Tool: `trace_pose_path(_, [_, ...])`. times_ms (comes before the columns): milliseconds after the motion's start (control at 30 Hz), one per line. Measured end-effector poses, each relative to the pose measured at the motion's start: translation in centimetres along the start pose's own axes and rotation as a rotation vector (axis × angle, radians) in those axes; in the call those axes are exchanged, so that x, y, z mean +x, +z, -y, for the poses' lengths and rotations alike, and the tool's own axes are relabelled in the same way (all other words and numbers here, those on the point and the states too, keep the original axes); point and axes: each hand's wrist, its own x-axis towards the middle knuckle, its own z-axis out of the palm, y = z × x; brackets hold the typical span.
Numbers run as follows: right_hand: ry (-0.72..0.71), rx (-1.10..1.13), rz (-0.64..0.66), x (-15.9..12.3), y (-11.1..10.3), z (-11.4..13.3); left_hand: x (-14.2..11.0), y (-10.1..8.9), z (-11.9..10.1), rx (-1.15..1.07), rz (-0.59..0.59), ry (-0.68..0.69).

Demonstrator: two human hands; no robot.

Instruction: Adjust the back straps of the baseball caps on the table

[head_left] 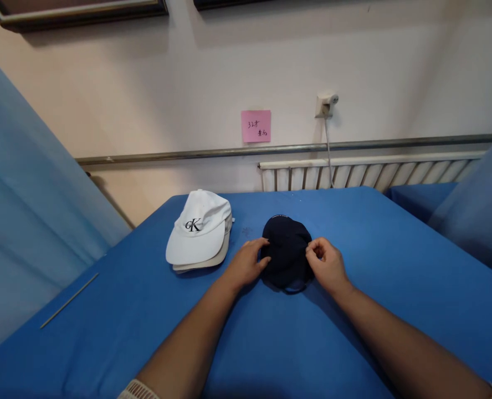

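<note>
A dark navy cap (287, 252) rests on the blue-covered table in front of me, its curved brim at the far side and its strap at the near side. My left hand (246, 263) grips its left edge, with thumb and forefinger on the fabric. On the opposite side, my right hand (327, 265) pinches the cap's right edge between thumb and fingers. To the left sits a white cap (200, 227) with black "CK" lettering, stacked on a beige cap (219, 257) whose brim shows underneath.
A blue cloth (138, 338) covers the table. A thin stick (69, 300) lies at its left. Blue curtains (17, 210) hang at both sides. Behind are a metal rail (196, 152), a radiator (370, 172), a pink note (256, 126) and a plugged socket (324, 106).
</note>
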Motion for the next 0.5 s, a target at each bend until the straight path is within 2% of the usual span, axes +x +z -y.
trace_pose_path(100, [0.034,-0.001,0.008,0.1,0.1,-0.3,0.3,0.6,0.2,0.056,0.059,0.054])
trace_pose_path(300, [0.064,-0.035,0.033,0.5,0.2,-1.2,1.6,1.3,-0.8,0.269,0.251,0.047])
trace_pose_path(500, [0.06,0.001,0.053,0.6,0.3,-1.4,2.5,1.7,-1.9,0.347,0.285,0.028])
